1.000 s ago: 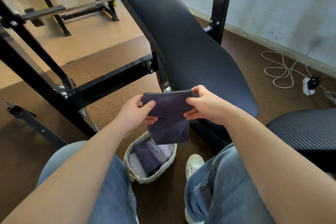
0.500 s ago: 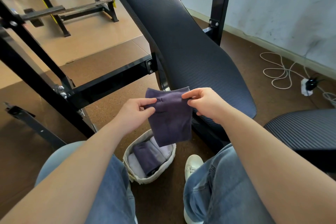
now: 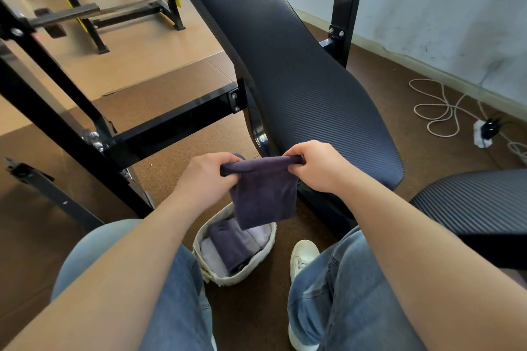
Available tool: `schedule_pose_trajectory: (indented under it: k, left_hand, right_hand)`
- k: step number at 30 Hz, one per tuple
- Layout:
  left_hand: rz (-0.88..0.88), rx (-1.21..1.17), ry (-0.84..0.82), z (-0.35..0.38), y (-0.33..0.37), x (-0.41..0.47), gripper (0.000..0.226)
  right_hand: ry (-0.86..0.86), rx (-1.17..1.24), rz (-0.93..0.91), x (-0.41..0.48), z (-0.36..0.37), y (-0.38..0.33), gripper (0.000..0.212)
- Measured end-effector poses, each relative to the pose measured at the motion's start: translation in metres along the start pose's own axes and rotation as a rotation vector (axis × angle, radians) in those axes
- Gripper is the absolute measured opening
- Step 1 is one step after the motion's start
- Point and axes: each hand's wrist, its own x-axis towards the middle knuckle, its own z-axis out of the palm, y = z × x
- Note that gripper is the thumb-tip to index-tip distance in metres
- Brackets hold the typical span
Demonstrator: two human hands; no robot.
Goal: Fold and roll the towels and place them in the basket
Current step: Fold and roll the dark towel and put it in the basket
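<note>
Head view. Left hand [image 3: 205,177] grip: fingers curled tight round the left end of the dark purple towel [image 3: 262,199], at its rolled top edge. Right hand [image 3: 316,165] grip: clenched on the right end of the same edge. The towel is in the air between the hands, its lower part hanging flat over the basket [image 3: 199,241] on the floor between the knees. Rolled towels [image 3: 231,245], dark and pale, lie inside.
</note>
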Motion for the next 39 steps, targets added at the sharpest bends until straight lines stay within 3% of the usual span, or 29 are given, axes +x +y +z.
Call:
schedule_pose_trajectory:
  k: [5,10,13,18,20,22,25,29,32,37,39]
  left_hand:
    - [-0.084,-0.145,0.051,-0.001,-0.004,0.007,0.017]
    - [-0.123,-0.397,0.036,-0.008,-0.002,0.01,0.008]
    - [-0.109,-0.456,0.048,-0.008,-0.001,0.009,0.005]
    - [-0.156,-0.617,0.094,-0.007,0.0,0.011,0.028]
    - [-0.18,-0.621,0.144,-0.007,0.002,0.01,0.034]
    - [-0.19,-0.632,0.184,-0.007,0.002,0.009,0.025]
    - [-0.186,-0.655,0.145,-0.009,0.0,0.008,0.016]
    - [-0.075,-0.566,0.061,-0.011,0.0,0.005,0.023]
    - [-0.107,-0.572,0.11,-0.009,-0.004,0.006,0.017]
    - [-0.133,-0.679,0.111,-0.009,-0.002,0.006,0.021]
    - [-0.098,-0.619,0.099,-0.011,-0.001,0.007,0.023]
  right_hand:
    - [0.011,0.101,0.046,0.004,-0.002,-0.001,0.023]
    - [0.048,0.402,0.139,0.012,-0.005,0.003,0.01]
    - [0.07,0.563,0.161,0.015,-0.003,0.005,0.02]
    - [0.107,0.765,0.269,0.014,-0.003,0.005,0.029]
    - [0.071,0.841,0.294,0.013,-0.004,0.006,0.035]
    - [-0.01,0.912,0.276,0.01,-0.006,0.006,0.043]
    - [-0.035,0.895,0.246,0.006,-0.007,0.004,0.049]
    - [0.002,0.908,0.305,0.005,-0.007,0.003,0.039]
    - [0.032,0.842,0.295,0.005,-0.006,0.004,0.031]
    - [0.078,0.655,0.167,0.004,-0.001,-0.002,0.019]
    - [0.054,0.577,0.111,0.002,-0.002,-0.002,0.029]
